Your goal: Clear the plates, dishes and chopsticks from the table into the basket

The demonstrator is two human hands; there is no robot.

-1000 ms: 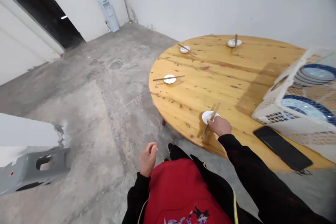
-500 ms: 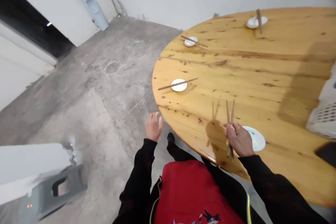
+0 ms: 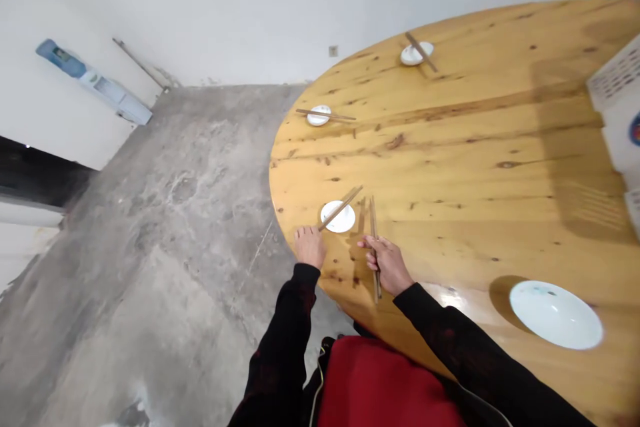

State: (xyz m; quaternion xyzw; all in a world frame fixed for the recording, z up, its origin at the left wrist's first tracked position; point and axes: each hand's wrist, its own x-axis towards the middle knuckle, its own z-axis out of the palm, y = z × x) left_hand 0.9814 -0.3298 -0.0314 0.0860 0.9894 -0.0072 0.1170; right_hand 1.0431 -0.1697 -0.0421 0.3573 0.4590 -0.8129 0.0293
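My left hand (image 3: 310,247) is at the table's rounded edge, its fingers closed on the lower left end of a pair of wooden chopsticks (image 3: 345,205). That pair lies slantwise across a small white dish (image 3: 342,221). Just to the right, my right hand (image 3: 387,263) grips more wooden chopsticks (image 3: 373,217), which point away from me and stick out above and below the fist. How many it holds I cannot make out. Part of the left fingertips is hidden from view.
Two more white dishes (image 3: 319,121) (image 3: 411,56) with chopsticks across them stand farther back on the wooden table (image 3: 450,173). A larger white bowl (image 3: 555,315) sits at the right front. White perforated baskets (image 3: 617,80) rise at the right edge. A water dispenser (image 3: 107,90) stands by the wall.
Both hands have moved to the nearest small dish. My left hand has come onto the chopsticks there, which have turned to a steeper slant. My right hand has left the white bowl's side, still holding chopsticks.
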